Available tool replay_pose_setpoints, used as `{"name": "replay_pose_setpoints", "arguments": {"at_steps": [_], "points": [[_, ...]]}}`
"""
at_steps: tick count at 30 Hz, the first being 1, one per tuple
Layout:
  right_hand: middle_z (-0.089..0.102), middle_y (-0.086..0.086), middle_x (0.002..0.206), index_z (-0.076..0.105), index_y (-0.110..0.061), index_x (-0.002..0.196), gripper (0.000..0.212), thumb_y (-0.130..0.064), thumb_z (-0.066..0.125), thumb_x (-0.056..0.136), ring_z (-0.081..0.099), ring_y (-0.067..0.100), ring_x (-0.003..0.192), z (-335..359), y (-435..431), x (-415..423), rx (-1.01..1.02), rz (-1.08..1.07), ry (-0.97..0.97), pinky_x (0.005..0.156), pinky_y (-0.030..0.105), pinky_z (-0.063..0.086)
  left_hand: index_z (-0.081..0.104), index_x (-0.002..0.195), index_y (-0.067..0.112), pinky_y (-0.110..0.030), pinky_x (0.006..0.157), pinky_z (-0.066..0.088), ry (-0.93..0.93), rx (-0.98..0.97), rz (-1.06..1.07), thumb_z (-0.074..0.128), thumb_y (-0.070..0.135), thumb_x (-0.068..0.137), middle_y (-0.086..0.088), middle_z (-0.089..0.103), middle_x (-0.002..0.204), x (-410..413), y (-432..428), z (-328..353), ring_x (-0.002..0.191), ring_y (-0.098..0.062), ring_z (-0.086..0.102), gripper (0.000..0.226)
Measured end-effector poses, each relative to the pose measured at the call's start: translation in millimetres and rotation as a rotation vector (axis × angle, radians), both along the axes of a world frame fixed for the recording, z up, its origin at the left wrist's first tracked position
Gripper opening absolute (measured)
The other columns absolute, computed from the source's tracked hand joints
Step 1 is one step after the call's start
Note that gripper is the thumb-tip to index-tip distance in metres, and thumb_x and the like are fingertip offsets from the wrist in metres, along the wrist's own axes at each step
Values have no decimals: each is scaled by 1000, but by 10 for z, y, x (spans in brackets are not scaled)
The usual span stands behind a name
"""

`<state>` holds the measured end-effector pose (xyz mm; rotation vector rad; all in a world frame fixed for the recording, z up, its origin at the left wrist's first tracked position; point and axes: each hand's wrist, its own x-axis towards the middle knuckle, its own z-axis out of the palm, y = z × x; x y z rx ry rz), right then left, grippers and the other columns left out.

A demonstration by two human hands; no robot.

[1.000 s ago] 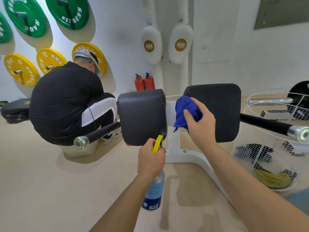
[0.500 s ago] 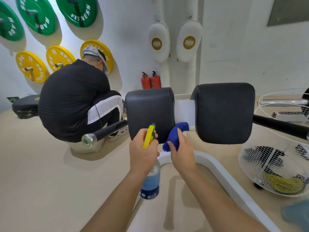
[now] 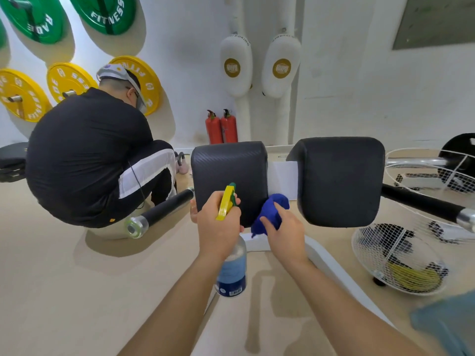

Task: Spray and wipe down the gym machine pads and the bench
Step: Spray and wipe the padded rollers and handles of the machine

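Spray bottle point(image 3: 231, 273) upright, nozzle facing left pad point(image 3: 228, 165); left hand point(image 3: 218, 227) grip wraps it. Right hand point(image 3: 285, 232) clutches blue cloth point(image 3: 270, 211).

pads point(image 3: 230, 173) black, woven-textured | cloth point(image 3: 270, 214) blue | sprayer trigger point(image 3: 224, 205) yellow

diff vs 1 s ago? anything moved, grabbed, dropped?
The right hand carried the blue cloth down and left, from the inner edge of the right pad to the lower right corner of the left pad. Nothing grabbed or released. The left hand still grips the spray bottle; pads unmoved.
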<state>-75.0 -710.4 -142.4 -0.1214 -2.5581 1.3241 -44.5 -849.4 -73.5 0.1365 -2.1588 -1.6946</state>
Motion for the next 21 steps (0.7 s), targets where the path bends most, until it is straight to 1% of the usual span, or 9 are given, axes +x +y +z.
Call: {"name": "replay_pose_setpoints", "arguments": {"at_steps": [3, 6, 8, 10, 13, 15, 18, 19, 21], "points": [[66, 5, 124, 53, -16, 143, 52, -32, 67, 95, 59, 16, 105, 274, 66, 22, -21, -49, -88, 88, 24, 43, 66, 93, 20, -21, 51, 52, -41, 25, -27, 55, -5, 87, -6, 68, 88, -7, 1, 219, 72, -35, 62, 28], [67, 3, 116, 54, -15, 141, 49, -29, 68, 95, 56, 10, 95, 920, -11, -25, -77, -111, -75, 88, 24, 45, 66, 94, 19, -20, 50, 51, -115, 37, -74, 55, -6, 88, -3, 69, 91, -39, -82, 701, 72, -29, 62, 27], [67, 2, 116, 54, -16, 141, 50, -28, 68, 95, 60, 11, 97, 1415, -53, -90, -73, -120, -76, 93, 26, 49, 65, 94, 18, -20, 51, 51, -155, 58, -82, 54, -6, 88, -3, 69, 91, -61, -173, 1097, 69, -25, 61, 27], [67, 1, 117, 53, -18, 141, 50, -30, 68, 94, 63, 14, 100, 1864, -72, -132, -72, -120, -91, 97, 33, 52, 65, 94, 19, -20, 50, 51, -186, 54, -105, 55, -5, 90, -4, 68, 91, -61, -270, 1487, 67, -24, 61, 27], [65, -2, 117, 53, -18, 140, 48, -30, 67, 95, 58, 11, 101, 2580, -107, -168, -51, -130, -132, 98, 30, 47, 64, 96, 21, -21, 51, 51, -229, 42, -139, 55, -3, 93, -7, 68, 92, -102, -485, 2123, 68, -26, 61, 26], [64, -3, 112, 55, -18, 137, 45, -30, 66, 96, 57, 10, 96, 3085, -132, -204, -24, -157, -156, 92, 27, 46, 64, 96, 22, -23, 53, 53, -279, 29, -154, 56, 0, 94, -6, 68, 91, -163, -697, 2535, 71, -26, 62, 24], [64, -2, 104, 58, -14, 128, 37, -32, 65, 96, 55, 11, 88, 3671, -160, -245, 11, -229, -177, 81, 26, 43, 64, 92, 26, -29, 55, 56, -354, -67, -250, 57, 5, 92, -10, 64, 81, -251, -1035, 2955, 72, -29, 62, 22], [64, 0, 104, 58, -13, 129, 39, -33, 65, 97, 54, 12, 88, 3796, -153, -261, 13, -255, -182, 81, 26, 42, 63, 90, 29, -33, 55, 58, -378, -123, -295, 57, 8, 91, -10, 63, 78, -278, -1130, 3049, 72, -30, 63, 21], [65, 2, 108, 57, -13, 130, 41, -35, 64, 96, 55, 14, 93, 4003, -147, -310, -4, -310, -187, 82, 27, 42, 61, 91, 30, -45, 63, 62, -434, -251, -384, 59, 10, 91, -6, 63, 78, -379, -1312, 3226, 74, -30, 65, 20]]}}
